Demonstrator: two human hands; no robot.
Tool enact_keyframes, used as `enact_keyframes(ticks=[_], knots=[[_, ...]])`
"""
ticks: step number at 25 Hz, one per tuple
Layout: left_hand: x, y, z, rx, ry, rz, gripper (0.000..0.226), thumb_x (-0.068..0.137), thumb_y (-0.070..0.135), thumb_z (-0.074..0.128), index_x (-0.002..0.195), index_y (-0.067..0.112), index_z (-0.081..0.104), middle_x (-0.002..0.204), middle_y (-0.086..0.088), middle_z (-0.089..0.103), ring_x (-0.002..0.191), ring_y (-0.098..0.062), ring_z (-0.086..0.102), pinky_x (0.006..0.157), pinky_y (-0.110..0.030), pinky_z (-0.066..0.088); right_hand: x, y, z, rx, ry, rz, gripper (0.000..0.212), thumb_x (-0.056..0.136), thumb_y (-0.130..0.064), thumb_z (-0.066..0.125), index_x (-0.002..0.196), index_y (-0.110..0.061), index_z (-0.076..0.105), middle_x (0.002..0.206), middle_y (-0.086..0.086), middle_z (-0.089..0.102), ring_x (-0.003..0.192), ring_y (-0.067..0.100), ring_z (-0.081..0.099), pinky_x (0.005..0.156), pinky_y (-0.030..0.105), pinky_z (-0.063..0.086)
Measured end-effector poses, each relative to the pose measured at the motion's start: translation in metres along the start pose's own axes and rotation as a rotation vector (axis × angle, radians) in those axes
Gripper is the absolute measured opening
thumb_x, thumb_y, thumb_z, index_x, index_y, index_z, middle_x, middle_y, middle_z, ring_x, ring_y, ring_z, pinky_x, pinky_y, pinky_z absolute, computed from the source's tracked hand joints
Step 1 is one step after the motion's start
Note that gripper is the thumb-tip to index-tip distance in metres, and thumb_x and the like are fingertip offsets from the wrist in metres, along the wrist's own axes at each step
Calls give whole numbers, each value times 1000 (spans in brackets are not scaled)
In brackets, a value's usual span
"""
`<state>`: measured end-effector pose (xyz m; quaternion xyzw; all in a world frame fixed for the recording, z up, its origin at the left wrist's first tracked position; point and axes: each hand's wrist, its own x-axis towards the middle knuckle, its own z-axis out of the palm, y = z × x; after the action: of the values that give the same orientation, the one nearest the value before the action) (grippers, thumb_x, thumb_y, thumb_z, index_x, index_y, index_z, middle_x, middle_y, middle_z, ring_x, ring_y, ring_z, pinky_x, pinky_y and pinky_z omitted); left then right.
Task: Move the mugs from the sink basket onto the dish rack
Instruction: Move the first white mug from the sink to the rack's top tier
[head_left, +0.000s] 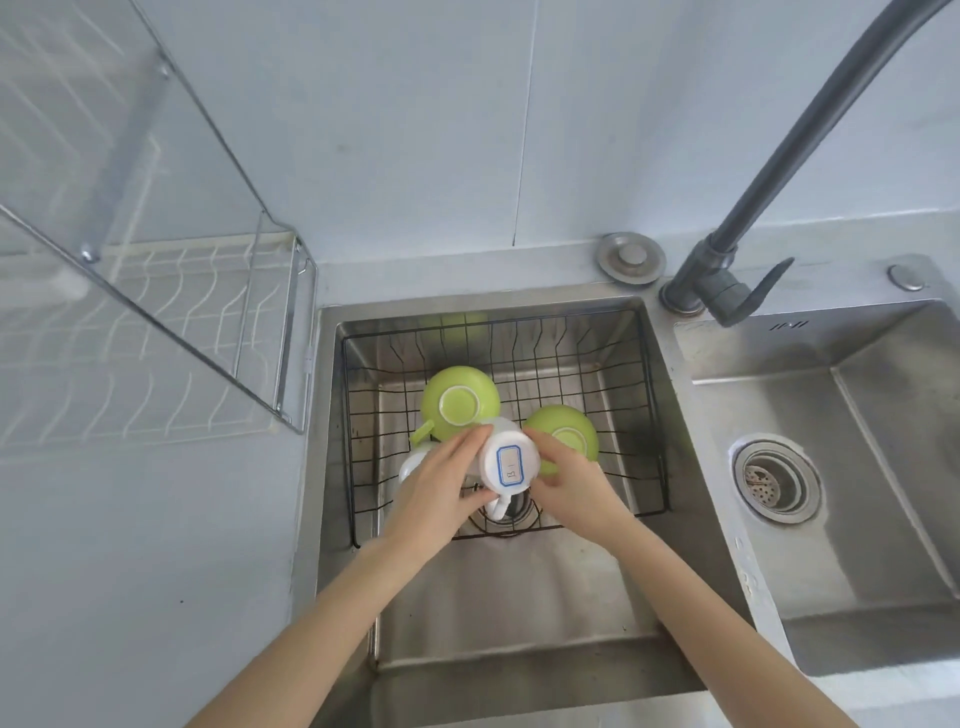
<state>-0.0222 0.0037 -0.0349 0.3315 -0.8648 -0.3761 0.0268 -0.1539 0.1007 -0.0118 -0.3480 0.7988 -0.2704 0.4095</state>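
A white mug (509, 462) hangs upside down over the black wire sink basket (644, 415), its base bearing a blue-edged label and its handle pointing toward me. My left hand (441, 488) grips its left side and my right hand (566, 483) grips its right side. Two green items lie upside down in the basket: one (460, 400) behind the mug, another (566, 434) to its right. A second white mug (413, 462) shows partly beneath my left hand, beside a green handle (422, 432). The wire dish rack (156, 332) stands on the counter to the left.
The basket sits in the left steel sink (519, 597). A second basin with a drain strainer (776, 480) lies to the right. A dark faucet (727, 270) rises behind the sinks and arcs up to the right. The rack's upper shelf (104, 156) overhangs at left.
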Motion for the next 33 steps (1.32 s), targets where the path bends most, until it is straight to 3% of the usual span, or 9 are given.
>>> enact_keyframes(ticks=[2, 5, 8, 11, 16, 19, 23, 28, 33], knots=[[-11, 11, -14, -4, 39, 55, 67, 75, 26, 69, 132, 28, 35, 141, 12, 40, 120, -13, 44, 90, -24, 38, -17, -12, -8, -3, 24, -79, 58, 81, -3, 46, 134, -27, 42, 106, 12, 68, 66, 21, 60, 60, 17, 49], [-28, 25, -32, -59, 86, 111, 66, 73, 28, 70, 129, 35, 35, 129, 26, 43, 110, -1, 43, 81, -11, 33, -41, -27, -14, -16, 67, -195, 55, 80, -6, 54, 130, -26, 44, 101, 4, 63, 87, 29, 65, 83, 39, 55], [-50, 37, -48, -111, 125, 150, 65, 72, 31, 71, 121, 49, 32, 112, 45, 37, 101, 9, 40, 76, -1, 33, -61, -39, -16, -98, 86, -292, 60, 80, -17, 61, 135, -28, 37, 114, 3, 59, 95, 21, 61, 88, 34, 52], [-69, 43, -61, -87, 194, 171, 63, 72, 34, 71, 123, 45, 35, 119, 32, 45, 108, 0, 46, 86, -14, 39, -76, -48, -18, -199, 108, -397, 66, 80, -22, 64, 138, -29, 33, 118, 6, 56, 102, 23, 57, 91, 37, 49], [-98, 51, -82, -36, 283, 223, 65, 70, 41, 70, 126, 40, 37, 124, 32, 42, 119, -5, 44, 99, -27, 39, -92, -66, -24, -269, 113, -574, 71, 77, -23, 69, 139, -26, 33, 119, 2, 51, 103, 17, 56, 94, 33, 48], [-109, 54, -91, -50, 350, 199, 69, 70, 42, 70, 130, 33, 38, 125, 25, 42, 118, -4, 44, 100, -23, 36, -97, -79, -28, -253, 81, -639, 72, 79, -23, 69, 140, -23, 31, 115, -3, 49, 102, 10, 51, 94, 20, 44], [-124, 54, -107, -115, 437, 220, 67, 68, 42, 71, 126, 32, 41, 123, 22, 46, 113, 4, 43, 91, -3, 30, -105, -101, -20, -226, 91, -699, 74, 78, -20, 67, 142, -21, 29, 109, -9, 46, 101, 6, 49, 91, 10, 37], [-150, 37, -138, -154, 461, 233, 63, 69, 37, 72, 125, 31, 44, 119, 16, 50, 108, 0, 48, 94, -21, 38, -119, -132, 8, -228, 139, -749, 72, 79, -16, 67, 141, -20, 30, 119, 1, 53, 104, 9, 53, 97, 19, 42], [-176, 11, -173, -156, 469, 245, 61, 70, 37, 71, 125, 29, 46, 120, 11, 56, 107, -8, 54, 95, -26, 42, -132, -167, 43, -159, 165, -768, 67, 79, -12, 67, 136, -26, 35, 123, 1, 55, 103, 2, 51, 90, 2, 38]])
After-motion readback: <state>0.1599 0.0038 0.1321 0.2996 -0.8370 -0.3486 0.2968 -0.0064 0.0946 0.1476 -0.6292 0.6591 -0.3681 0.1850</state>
